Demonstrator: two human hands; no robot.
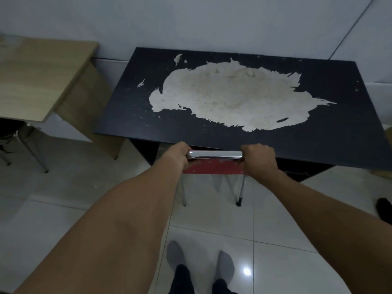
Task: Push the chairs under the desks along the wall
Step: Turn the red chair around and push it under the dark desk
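I observe both hands clamped on the chrome top rail of the red chair. The left hand has its grip wrapped around the rail's left end, fingers curled over the far side and out of sight. The right hand has its grip closed on the rail's right end in the same manner. Both forearms run back toward me at 7 and 5 o'clock.

The chair sits at the centre of the view, its backrest touching or just beside the near edge of the black surface; I cannot tell which. Its seat is hidden beneath that surface. Two rear legs stand on the tiled floor below the hands, at 6 o'clock from the rail.

The black surface extends from the hands toward 12 o'clock and meets the pale wall. A large patch of its coating is worn through to a light underlayer.

At 10 o'clock stands a light wooden surface, also against the wall, just beside the black one. Beneath its near edge, at 9 o'clock, I see part of a dark chair with metal legs.

At 6 o'clock, two feet in grey socks rest on the floor.
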